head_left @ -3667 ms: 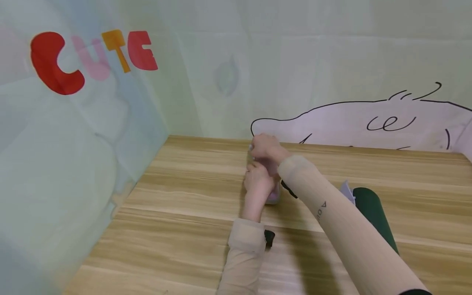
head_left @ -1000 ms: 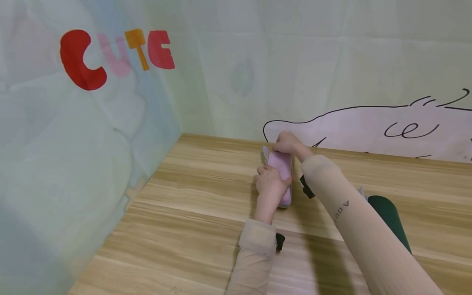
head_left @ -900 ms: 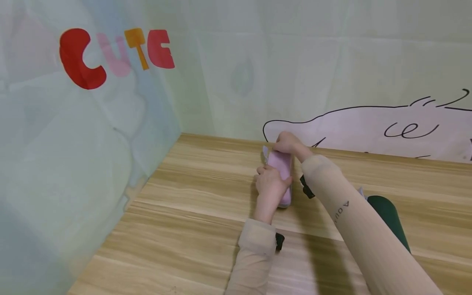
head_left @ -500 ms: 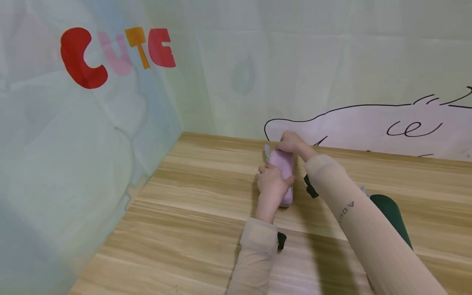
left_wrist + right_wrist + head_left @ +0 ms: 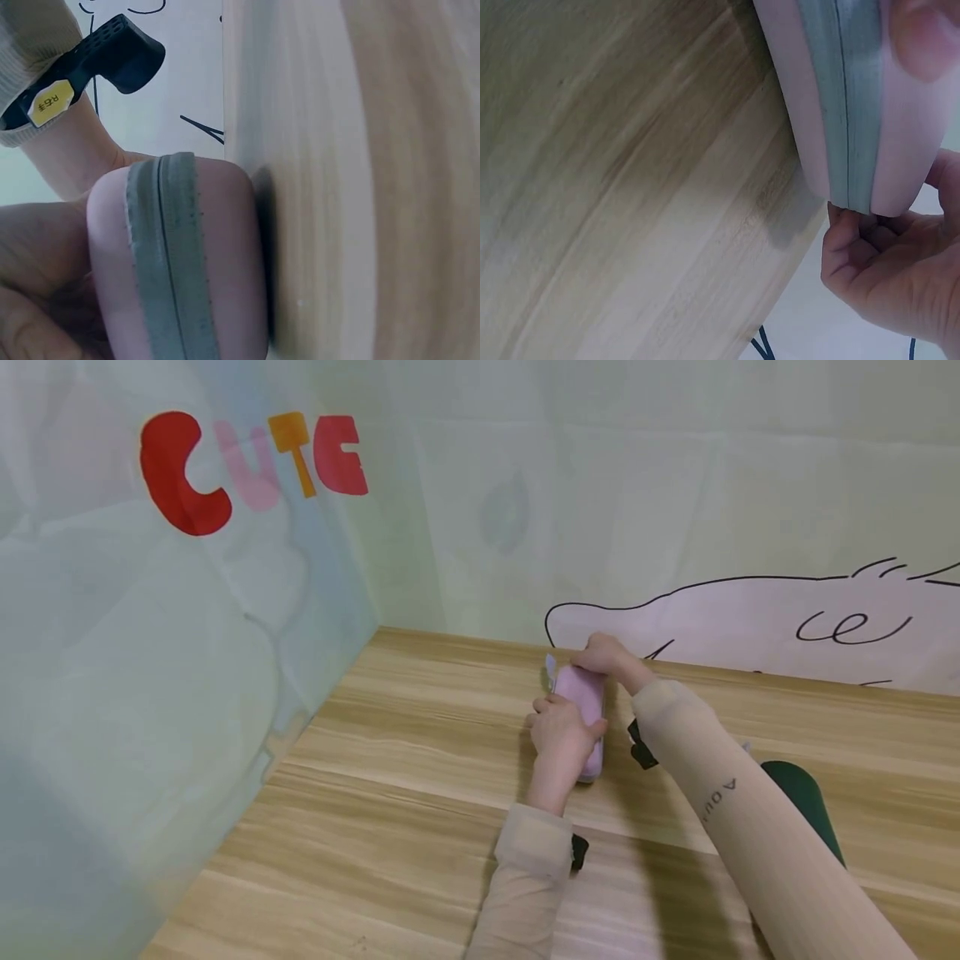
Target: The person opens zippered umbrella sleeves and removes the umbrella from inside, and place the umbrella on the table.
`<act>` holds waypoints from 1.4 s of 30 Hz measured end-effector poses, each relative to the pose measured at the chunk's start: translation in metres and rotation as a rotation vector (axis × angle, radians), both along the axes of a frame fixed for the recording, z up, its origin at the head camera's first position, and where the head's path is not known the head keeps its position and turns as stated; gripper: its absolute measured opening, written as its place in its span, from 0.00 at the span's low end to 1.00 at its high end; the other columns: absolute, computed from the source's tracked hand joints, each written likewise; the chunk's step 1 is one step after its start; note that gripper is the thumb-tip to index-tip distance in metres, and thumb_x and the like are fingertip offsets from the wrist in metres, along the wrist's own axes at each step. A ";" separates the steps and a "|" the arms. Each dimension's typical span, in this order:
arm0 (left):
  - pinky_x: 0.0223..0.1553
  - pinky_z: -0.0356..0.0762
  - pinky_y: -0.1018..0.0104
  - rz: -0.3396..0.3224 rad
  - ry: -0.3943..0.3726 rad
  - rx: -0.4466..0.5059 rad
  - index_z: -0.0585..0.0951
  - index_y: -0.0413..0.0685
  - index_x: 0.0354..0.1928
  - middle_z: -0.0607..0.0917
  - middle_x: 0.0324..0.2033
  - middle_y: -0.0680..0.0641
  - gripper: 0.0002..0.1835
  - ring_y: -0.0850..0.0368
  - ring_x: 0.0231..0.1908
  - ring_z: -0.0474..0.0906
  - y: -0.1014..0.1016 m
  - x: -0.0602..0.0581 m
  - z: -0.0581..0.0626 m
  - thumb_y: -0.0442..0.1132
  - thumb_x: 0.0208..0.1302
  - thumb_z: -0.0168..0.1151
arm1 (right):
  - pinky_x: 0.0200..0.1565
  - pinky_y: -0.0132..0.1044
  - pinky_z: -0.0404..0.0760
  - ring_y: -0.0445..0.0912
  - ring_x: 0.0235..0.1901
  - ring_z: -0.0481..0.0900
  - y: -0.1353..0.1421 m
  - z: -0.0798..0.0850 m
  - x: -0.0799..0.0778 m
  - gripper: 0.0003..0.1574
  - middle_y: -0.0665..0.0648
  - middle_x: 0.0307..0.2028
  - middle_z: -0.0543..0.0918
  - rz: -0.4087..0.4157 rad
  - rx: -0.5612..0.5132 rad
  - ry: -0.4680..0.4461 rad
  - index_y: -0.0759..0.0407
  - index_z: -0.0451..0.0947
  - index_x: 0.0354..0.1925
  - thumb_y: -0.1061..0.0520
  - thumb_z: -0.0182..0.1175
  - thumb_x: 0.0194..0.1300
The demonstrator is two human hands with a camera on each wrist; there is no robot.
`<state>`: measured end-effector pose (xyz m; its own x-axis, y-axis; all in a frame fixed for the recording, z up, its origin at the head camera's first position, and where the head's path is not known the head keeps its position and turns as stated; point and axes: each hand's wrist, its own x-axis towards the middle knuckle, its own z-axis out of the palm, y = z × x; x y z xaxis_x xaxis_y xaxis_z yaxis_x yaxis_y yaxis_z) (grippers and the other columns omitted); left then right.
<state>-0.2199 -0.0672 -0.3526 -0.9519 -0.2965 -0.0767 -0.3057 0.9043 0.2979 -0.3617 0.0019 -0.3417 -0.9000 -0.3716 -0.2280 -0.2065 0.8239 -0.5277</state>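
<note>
A pink zip case [image 5: 581, 689] with a grey zipper band lies lengthwise on the wooden table, its long axis running away from me. My left hand [image 5: 562, 731] grips it across the middle, thumb on the right side and fingers over the left. At its far end, my right hand [image 5: 607, 656] has its fingers curled against the zipper band; in the right wrist view, its fingertips meet the band [image 5: 847, 112] at the case's end. What they pinch there is hidden. The two halves of the band lie together along the stretches in view. A pale lilac tab [image 5: 551, 667] sticks out at the far left corner.
A dark green rounded object [image 5: 802, 793] lies to the right, partly behind the right forearm, with a small pale tip [image 5: 746, 746] beside it. A printed cloth wall [image 5: 465, 527] borders the table [image 5: 375, 760] at the back and left.
Since the oldest frame, my right hand has shifted rightward across the case's far end, uncovering more pink top and the lilac tab. My left hand keeps its grip. The head view has turned slightly left.
</note>
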 end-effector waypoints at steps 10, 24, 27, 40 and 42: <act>0.40 0.71 0.62 0.009 -0.004 0.009 0.62 0.30 0.60 0.73 0.48 0.36 0.47 0.48 0.44 0.71 -0.002 -0.002 0.001 0.65 0.53 0.56 | 0.25 0.31 0.66 0.45 0.26 0.66 -0.003 0.001 0.000 0.18 0.56 0.29 0.67 -0.064 -0.026 -0.024 0.68 0.67 0.38 0.52 0.50 0.59; 0.35 0.72 0.65 0.029 0.009 -0.019 0.61 0.30 0.60 0.73 0.46 0.39 0.49 0.50 0.43 0.71 -0.002 -0.001 -0.003 0.66 0.51 0.58 | 0.25 0.30 0.68 0.41 0.21 0.66 0.002 0.003 0.001 0.13 0.50 0.20 0.68 0.013 -0.036 -0.050 0.61 0.71 0.26 0.53 0.49 0.61; 0.32 0.72 0.65 0.040 0.021 -0.002 0.60 0.31 0.61 0.72 0.46 0.39 0.49 0.50 0.43 0.70 0.001 0.001 -0.005 0.66 0.51 0.58 | 0.24 0.29 0.67 0.39 0.19 0.65 0.005 0.004 -0.001 0.13 0.48 0.18 0.66 0.062 -0.041 -0.089 0.60 0.70 0.24 0.55 0.48 0.62; 0.43 0.71 0.54 0.028 0.036 0.106 0.57 0.35 0.62 0.67 0.51 0.38 0.47 0.45 0.49 0.67 0.004 0.003 -0.008 0.64 0.53 0.55 | 0.30 0.30 0.66 0.44 0.28 0.69 0.015 0.001 -0.005 0.11 0.51 0.23 0.74 0.194 -0.058 0.111 0.65 0.79 0.28 0.59 0.54 0.62; 0.44 0.71 0.54 0.022 0.030 0.112 0.56 0.35 0.63 0.67 0.52 0.38 0.47 0.45 0.50 0.66 0.003 0.003 -0.008 0.64 0.53 0.55 | 0.31 0.29 0.66 0.44 0.29 0.69 0.016 0.001 -0.005 0.11 0.52 0.24 0.76 0.215 -0.052 0.152 0.65 0.80 0.29 0.59 0.55 0.61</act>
